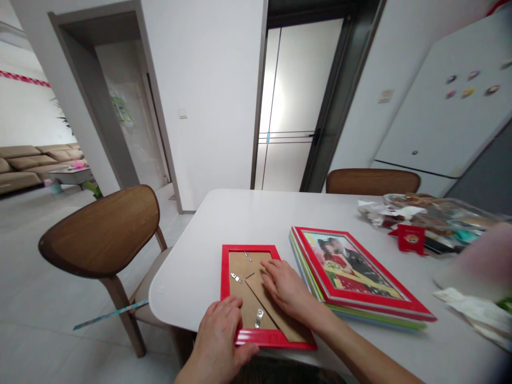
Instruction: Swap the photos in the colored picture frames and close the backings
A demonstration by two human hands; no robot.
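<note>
A red picture frame [226, 266] lies face down on the white table, its brown backing board [252, 298] showing with metal clips and a slanted stand cut into it. My left hand [220, 330] grips the frame's lower left corner, fingers on the edge and thumb along the bottom rail. My right hand [286, 288] rests on the backing's right part, fingers spread and nothing held. To the right sits a stack of frames, the top one a red frame [352, 266] holding a photo of people.
The white table [240, 213] has plastic bags [432, 208], a red packet [411, 238], white tissue [472, 309] and a blurred pinkish object [480, 261] on its right side. Wooden chairs stand at the left [108, 229] and far side [372, 181].
</note>
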